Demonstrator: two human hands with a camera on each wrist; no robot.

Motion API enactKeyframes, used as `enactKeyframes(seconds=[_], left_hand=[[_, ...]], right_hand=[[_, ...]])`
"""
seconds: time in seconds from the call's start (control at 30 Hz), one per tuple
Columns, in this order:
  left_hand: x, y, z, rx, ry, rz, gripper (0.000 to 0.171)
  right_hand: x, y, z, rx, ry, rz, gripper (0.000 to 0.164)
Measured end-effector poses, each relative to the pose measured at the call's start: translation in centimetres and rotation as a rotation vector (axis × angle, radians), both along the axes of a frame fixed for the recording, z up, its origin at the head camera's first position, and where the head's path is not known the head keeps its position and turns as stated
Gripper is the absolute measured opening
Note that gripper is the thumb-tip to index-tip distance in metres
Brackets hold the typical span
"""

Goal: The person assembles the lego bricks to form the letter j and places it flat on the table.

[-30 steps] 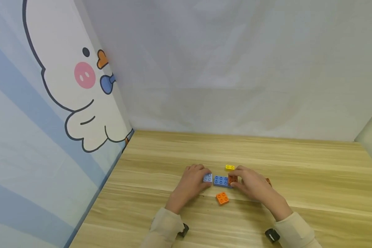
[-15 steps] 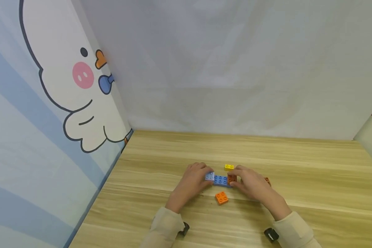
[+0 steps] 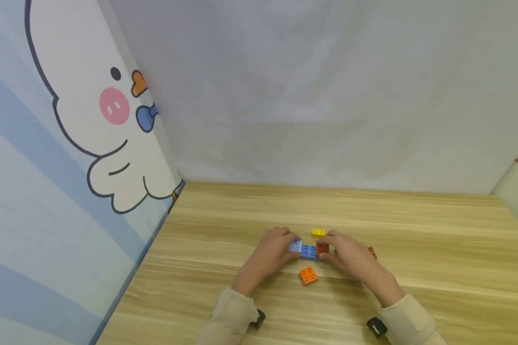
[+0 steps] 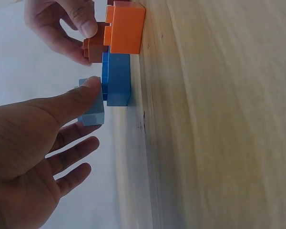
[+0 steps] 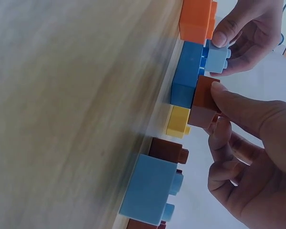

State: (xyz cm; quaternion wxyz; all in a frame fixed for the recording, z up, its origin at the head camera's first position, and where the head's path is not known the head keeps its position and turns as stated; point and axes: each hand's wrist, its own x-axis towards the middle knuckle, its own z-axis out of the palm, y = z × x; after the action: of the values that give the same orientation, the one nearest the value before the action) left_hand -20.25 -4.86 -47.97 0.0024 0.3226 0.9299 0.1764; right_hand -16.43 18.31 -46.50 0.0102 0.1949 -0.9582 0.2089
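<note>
My left hand [image 3: 271, 251] pinches a light blue toy brick [image 3: 295, 246] between thumb and fingers, over the left end of a long blue brick [image 3: 309, 252]. In the left wrist view, this light blue brick [image 4: 91, 107] sits at stud height and juts past the blue brick's end [image 4: 119, 81]. Thumb and fingers of my right hand [image 3: 349, 251] grip a reddish-brown brick [image 3: 322, 249] on the blue brick's right end. Studs of the blue brick show between the two upper bricks. The blue brick lies flat on the wooden table [image 3: 224, 211].
An orange brick [image 3: 308, 276] lies in front of the blue one, and a small yellow brick [image 3: 318, 233] behind it. Another brown brick [image 3: 372, 252] is partly hidden beyond my right hand. The right wrist view also shows a larger light blue brick [image 5: 148, 191].
My left hand has moved right, bringing the light blue brick from beside the blue brick to over its left end. The right hand keeps its grip on the brown brick.
</note>
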Motion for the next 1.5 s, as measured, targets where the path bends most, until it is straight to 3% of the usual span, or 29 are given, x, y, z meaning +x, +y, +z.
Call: enactKeyframes(seconds=[0.93,1.1,1.37,1.5], left_hand=[[-0.7,1.0,-0.7,-0.003,-0.008,-0.043,0.039],[-1.1,0.9,-0.9,0.016,-0.058,-0.057,0.040],[-1.5,0.6,-0.8,0.114,-0.210,-0.071,0.042],[-1.8,0.7,-0.9,0.177,-0.258,-0.093,0.044]], right_hand=[[0.0,0.5,-0.2,-0.012,0.024,-0.001,0.030],[-0.1,0.7,-0.5,-0.016,0.038,0.013,0.031],[0.1,0.6,-0.8,-0.032,0.073,0.032,0.036],[0.5,0.1,-0.4,-0.054,0.120,0.100,0.024]])
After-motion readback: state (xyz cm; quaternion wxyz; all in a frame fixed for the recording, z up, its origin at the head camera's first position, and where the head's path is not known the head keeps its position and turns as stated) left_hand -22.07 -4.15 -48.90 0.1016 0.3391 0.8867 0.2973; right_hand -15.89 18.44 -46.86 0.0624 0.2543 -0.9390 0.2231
